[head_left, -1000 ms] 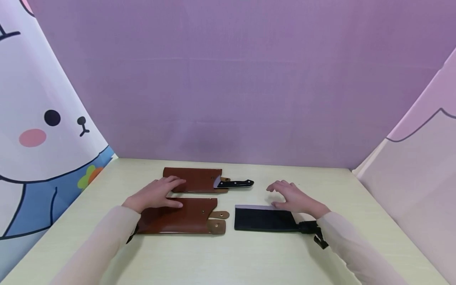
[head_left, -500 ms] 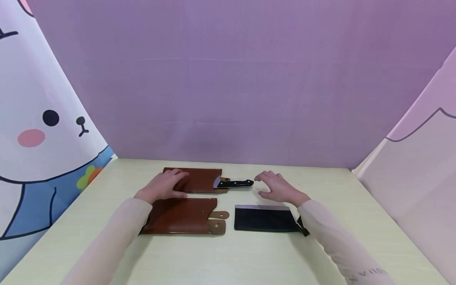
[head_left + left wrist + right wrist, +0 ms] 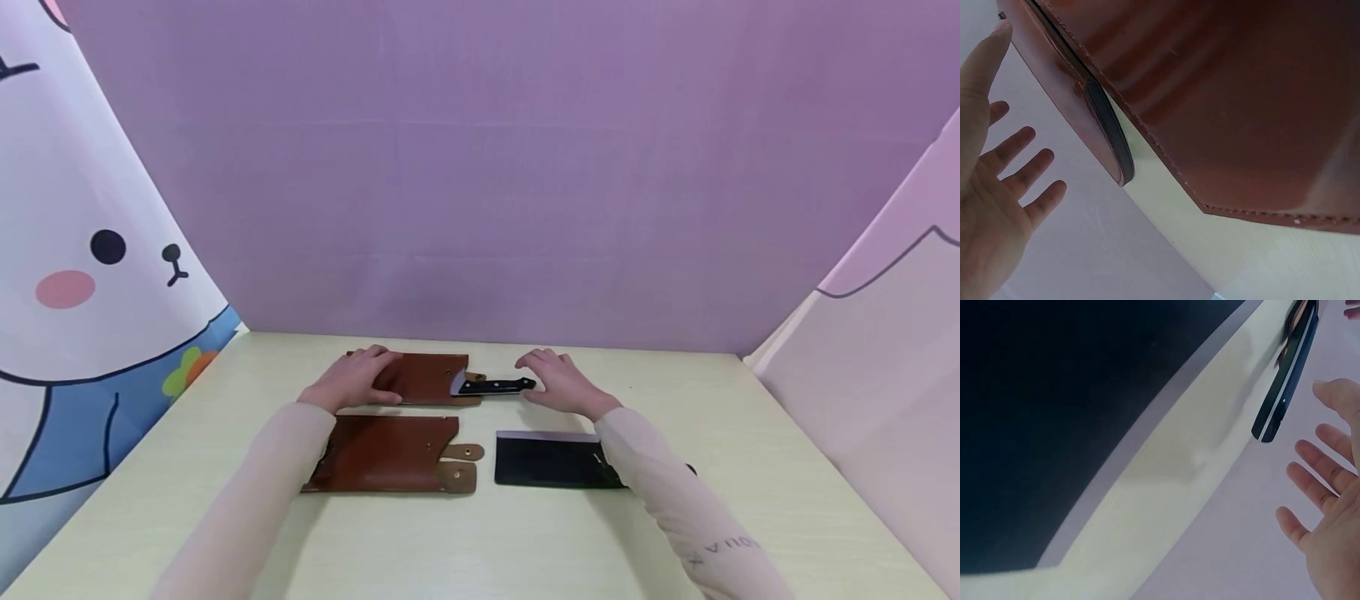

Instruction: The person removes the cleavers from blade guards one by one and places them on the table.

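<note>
A knife with a black riveted handle (image 3: 497, 387) lies at the back, its blade mostly hidden in a brown leather sheath (image 3: 427, 379). My left hand (image 3: 351, 382) is over that sheath's left end, thumb and fingers apart. My right hand (image 3: 558, 385) is at the handle's right end, fingers loosely bent and spread; the right wrist view shows a gap between them and the handle (image 3: 1285, 381). Nearer to me lies a second brown sheath (image 3: 390, 454), its left end partly behind my left sleeve. A dark wide blade with a pale edge (image 3: 547, 461) lies right of it, its handle mostly behind my right sleeve.
The pale tabletop (image 3: 480, 542) runs back to a purple backdrop (image 3: 480, 183). A cartoon-printed panel (image 3: 97, 333) stands at the left and a pale printed panel (image 3: 885, 375) at the right. Strap tabs (image 3: 456, 477) stick out from the near sheath's right end.
Both hands have moved forward and inward: the left onto the back sheath's left part, the right from above the dark blade to the knife handle's end. The sheaths and knives have not moved.
</note>
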A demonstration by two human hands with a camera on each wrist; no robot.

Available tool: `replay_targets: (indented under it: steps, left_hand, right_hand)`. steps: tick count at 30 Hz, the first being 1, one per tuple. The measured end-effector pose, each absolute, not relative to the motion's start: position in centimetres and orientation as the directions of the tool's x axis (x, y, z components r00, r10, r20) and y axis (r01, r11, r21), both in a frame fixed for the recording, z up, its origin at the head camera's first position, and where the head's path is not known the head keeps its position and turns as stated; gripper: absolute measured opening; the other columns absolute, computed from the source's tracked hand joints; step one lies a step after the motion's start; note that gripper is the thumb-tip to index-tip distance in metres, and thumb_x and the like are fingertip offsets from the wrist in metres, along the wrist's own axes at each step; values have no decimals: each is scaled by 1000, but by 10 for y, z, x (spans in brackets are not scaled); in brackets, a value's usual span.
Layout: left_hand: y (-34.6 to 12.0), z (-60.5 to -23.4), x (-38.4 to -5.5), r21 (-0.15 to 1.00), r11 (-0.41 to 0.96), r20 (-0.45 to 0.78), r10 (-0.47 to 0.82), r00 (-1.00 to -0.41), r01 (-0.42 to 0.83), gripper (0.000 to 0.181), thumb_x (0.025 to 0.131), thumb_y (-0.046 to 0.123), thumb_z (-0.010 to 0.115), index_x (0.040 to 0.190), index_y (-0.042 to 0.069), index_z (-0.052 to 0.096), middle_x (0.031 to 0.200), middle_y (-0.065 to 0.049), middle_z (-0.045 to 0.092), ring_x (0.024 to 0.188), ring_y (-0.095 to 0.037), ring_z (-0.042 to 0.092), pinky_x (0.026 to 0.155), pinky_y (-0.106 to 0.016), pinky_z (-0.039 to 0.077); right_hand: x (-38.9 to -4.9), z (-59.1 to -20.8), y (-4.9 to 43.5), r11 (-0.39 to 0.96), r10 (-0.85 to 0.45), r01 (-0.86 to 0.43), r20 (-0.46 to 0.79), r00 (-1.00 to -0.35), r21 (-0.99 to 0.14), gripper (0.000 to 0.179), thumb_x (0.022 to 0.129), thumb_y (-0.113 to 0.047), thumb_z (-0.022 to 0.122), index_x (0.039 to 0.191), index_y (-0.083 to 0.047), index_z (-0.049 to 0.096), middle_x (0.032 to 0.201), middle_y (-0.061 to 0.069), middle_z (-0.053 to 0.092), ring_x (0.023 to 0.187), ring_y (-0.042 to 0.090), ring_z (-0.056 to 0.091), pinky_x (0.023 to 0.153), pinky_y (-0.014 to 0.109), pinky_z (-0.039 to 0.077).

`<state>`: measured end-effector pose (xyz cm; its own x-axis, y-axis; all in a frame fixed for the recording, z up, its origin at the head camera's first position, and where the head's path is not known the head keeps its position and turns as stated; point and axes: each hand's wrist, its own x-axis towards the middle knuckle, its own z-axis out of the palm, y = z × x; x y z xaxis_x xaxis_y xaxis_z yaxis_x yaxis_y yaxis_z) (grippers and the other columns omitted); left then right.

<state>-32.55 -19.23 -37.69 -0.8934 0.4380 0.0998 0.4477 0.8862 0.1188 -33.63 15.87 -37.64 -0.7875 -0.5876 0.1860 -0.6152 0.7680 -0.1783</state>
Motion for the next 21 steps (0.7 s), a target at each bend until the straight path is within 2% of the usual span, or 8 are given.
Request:
replay_targets:
  steps: [7,21]
  left_hand:
    - [-186,-379,-331,139,885,98,435,-895,445,76,75,48,69,136,11,42,135,-19,43,119,-41,45,93,-57,37]
    - [-179,-386,-336,186,913,-20,373,-928,363,91,70,54,70,142,13,33,144,-20,32,129,-43,32,98,-62,30]
  right_hand:
    - [-340,-380,146,782,-574,-594,153,-804,-189,43,84,-24,64,122,-8,52,125,8,53,116,27,47,95,52,33]
    - [-345,-391,132,800,-571,-576,82,-817,-167,39,85,-19,64,122,-10,53,123,7,55,116,27,47,96,51,35]
